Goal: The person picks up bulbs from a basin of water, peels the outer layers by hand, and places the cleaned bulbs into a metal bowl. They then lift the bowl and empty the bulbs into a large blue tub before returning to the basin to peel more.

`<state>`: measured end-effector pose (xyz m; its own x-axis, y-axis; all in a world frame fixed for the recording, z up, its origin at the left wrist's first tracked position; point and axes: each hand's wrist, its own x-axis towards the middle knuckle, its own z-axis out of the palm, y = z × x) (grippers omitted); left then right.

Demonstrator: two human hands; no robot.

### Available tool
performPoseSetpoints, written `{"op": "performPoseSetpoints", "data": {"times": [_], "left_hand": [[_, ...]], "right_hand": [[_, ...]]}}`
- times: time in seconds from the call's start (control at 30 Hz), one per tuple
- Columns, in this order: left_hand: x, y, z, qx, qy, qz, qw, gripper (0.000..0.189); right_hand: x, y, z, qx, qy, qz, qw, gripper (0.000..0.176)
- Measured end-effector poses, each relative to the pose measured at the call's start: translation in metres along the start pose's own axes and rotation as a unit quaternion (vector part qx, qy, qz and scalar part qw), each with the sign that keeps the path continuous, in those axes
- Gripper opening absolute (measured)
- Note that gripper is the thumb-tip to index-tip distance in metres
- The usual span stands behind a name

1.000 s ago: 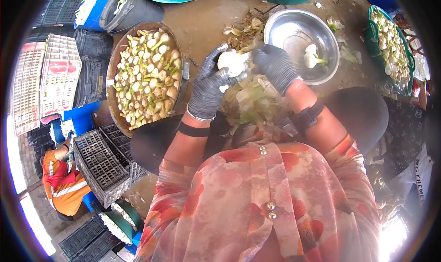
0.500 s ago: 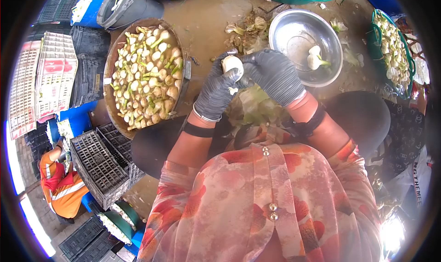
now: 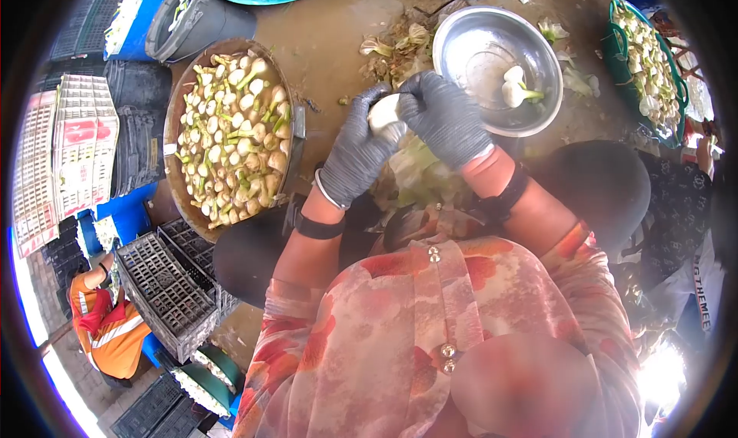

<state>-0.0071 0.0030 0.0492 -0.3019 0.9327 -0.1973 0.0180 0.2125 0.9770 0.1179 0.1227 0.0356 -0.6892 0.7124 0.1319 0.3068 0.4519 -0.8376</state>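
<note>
A white bulb (image 3: 384,112) is in my gloved left hand (image 3: 355,147), whose fingers wrap round it. My gloved right hand (image 3: 448,119) presses its closed fingertips against the bulb's right side. Just beyond, a shiny metal bowl (image 3: 498,23) holds white bulbs (image 3: 513,87) with a green stem. Pale leafy peelings (image 3: 417,173) lie beneath my hands. To the left stands a round tub (image 3: 175,107) full of bulbs with green stems (image 3: 238,131).
Black crates (image 3: 173,288) stand at the lower left, near a person in an orange vest (image 3: 111,323). A grey bucket (image 3: 204,23) is behind the tub. At the right is a green basket (image 3: 649,69) of bulbs. Peelings (image 3: 400,42) litter the wet floor.
The bulb is turned to a more sideways angle, and my right fingers have moved onto its upper right side. The whole view has shifted slightly.
</note>
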Motion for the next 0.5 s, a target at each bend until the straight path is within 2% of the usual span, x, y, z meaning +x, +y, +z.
{"op": "performPoseSetpoints", "data": {"times": [0.07, 0.1, 0.2, 0.23, 0.3, 0.33, 0.4, 0.43, 0.47, 0.5], "left_hand": [[0.002, -0.01, 0.005, 0.174, 0.019, 0.166, 0.97, 0.061], [0.003, -0.014, 0.006, 0.171, 0.027, 0.171, 0.97, 0.063], [0.003, -0.014, 0.007, 0.071, 0.03, 0.124, 0.989, 0.064], [0.004, -0.018, 0.004, 0.047, 0.023, 0.134, 0.99, 0.062], [0.002, 0.003, 0.004, 0.152, 0.045, 0.146, 0.976, 0.063], [0.004, 0.003, 0.008, 0.102, 0.064, 0.132, 0.984, 0.061], [0.007, 0.001, 0.014, -0.002, 0.104, 0.109, 0.989, 0.057], [0.011, -0.015, 0.013, -0.128, 0.12, 0.056, 0.983, 0.056], [0.017, -0.033, 0.007, -0.248, 0.133, -0.001, 0.959, 0.055], [0.027, -0.055, 0.0, -0.356, 0.095, 0.002, 0.93, 0.047]], "right_hand": [[0.002, 0.006, -0.001, 0.075, -0.038, 0.116, 0.99, 0.024], [0.005, 0.01, -0.006, 0.117, -0.098, 0.174, 0.973, 0.032], [0.006, 0.029, -0.007, 0.199, -0.129, 0.19, 0.953, 0.043], [0.004, 0.041, -0.003, 0.282, -0.182, 0.146, 0.931, 0.05], [-0.007, 0.026, -0.012, 0.152, -0.206, 0.044, 0.966, 0.046], [-0.008, 0.012, -0.017, 0.101, -0.177, 0.108, 0.973, 0.043], [0.007, 0.014, -0.022, 0.159, -0.273, 0.183, 0.931, 0.039], [0.006, 0.01, -0.025, 0.319, -0.281, 0.285, 0.859, 0.04], [0.004, 0.023, -0.009, 0.338, -0.236, 0.25, 0.876, 0.041], [0.003, 0.019, -0.008, 0.399, -0.238, 0.291, 0.836, 0.041]]}}
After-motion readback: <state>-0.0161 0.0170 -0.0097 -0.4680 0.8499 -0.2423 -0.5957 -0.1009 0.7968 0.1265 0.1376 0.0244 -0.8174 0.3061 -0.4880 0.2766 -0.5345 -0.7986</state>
